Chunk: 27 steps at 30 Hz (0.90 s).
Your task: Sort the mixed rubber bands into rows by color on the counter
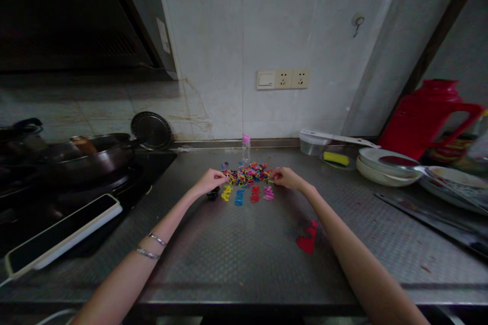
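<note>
Counter (244,264) under me: steel, embossed w/ fine dimples, matt, dull sheen. Bands (247,174): rubbery, smooth, slight gloss. Bottle (246,148): clear plastic, pink plastic cap. My bracelets (157,239): shiny silver metal. Pan (95,157): dark matt metal; lid (151,130) polished metal. Phone (63,233): glossy glass, pale matt case. Jug (423,117): red glossy plastic. Bowls (381,167): white glazed ceramic. Wall (236,35): smooth tile, stained.

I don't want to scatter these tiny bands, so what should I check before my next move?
1. Left hand at the mixed pile's left edge: ok.
2. Right hand at its right edge: ok.
3. Yellow pile, blue pile, red pile and pink pile lie apart from each other: ok.
4. A band pinched in either hand: cannot tell.
5. Bottle upright behind the mixed pile: ok.
</note>
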Motion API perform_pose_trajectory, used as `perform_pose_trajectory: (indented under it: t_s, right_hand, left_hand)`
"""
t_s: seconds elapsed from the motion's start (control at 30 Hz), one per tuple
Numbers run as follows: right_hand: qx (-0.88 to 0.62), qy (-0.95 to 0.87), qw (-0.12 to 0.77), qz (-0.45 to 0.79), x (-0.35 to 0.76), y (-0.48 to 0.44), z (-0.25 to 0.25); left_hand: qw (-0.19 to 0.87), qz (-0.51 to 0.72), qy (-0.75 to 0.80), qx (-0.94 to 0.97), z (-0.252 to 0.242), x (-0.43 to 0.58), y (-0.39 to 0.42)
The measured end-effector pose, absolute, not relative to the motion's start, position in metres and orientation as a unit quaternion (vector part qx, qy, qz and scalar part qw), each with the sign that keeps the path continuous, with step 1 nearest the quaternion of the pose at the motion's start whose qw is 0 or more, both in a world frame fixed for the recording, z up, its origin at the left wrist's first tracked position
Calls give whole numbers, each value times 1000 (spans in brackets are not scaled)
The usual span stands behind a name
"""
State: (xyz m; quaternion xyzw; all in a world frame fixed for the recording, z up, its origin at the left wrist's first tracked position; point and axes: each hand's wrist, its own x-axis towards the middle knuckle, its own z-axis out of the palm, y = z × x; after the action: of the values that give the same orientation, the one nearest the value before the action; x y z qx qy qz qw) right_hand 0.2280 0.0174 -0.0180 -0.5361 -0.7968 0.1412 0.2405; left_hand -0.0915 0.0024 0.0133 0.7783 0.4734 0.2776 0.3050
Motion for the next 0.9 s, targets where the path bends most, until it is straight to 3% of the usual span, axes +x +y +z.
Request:
perform_pose_trajectory:
  t_s: [0.27, 0.5, 0.77, 0.9]
  right_hand:
    - [-507, -804, 275, 144, 217, 15, -6]
    - [-412, -834, 333, 158, 127, -24, 10]
    - [-428, -868, 226, 109, 79, -57, 0]
    - [-389, -890, 215, 104, 81, -58, 1]
  left_hand:
    - [286, 301, 483, 771, 10, -105, 9]
    - [284, 324, 497, 753, 5, -114, 15]
    - [283, 332, 505, 745, 3, -114, 16]
    - [284, 326, 500, 751, 3, -110, 13]
